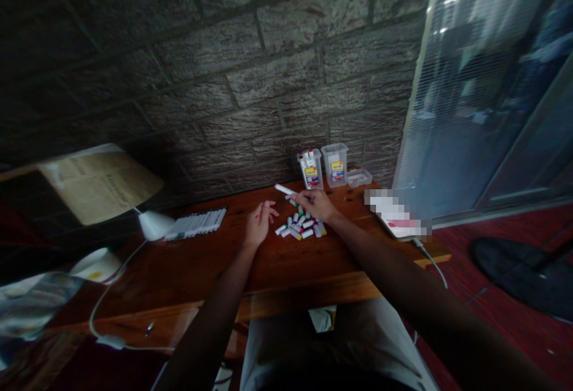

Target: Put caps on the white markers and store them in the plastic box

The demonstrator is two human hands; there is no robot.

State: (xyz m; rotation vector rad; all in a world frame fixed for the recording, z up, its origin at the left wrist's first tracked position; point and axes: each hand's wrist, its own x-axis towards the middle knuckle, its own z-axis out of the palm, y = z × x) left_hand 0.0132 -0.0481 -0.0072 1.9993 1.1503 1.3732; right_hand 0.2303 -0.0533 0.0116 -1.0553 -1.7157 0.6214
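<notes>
My right hand [316, 204] reaches over a heap of several short white markers with coloured caps [301, 227] on the wooden desk [197, 265]; its fingers pinch a white marker [285, 190] that sticks out to the left. My left hand [258, 222] hovers just left of the heap, fingers loosely curled, with something small and red at the fingertips. Behind the heap stand two clear plastic tubs [323, 167], the left one with markers in it.
A row of white markers in a tray [197, 224] lies at centre left. A lamp with a white base [154, 224], its shade and a white cable [105, 301] occupy the left. A small clear lid [359, 177] and a blurred flat item [398, 215] sit right.
</notes>
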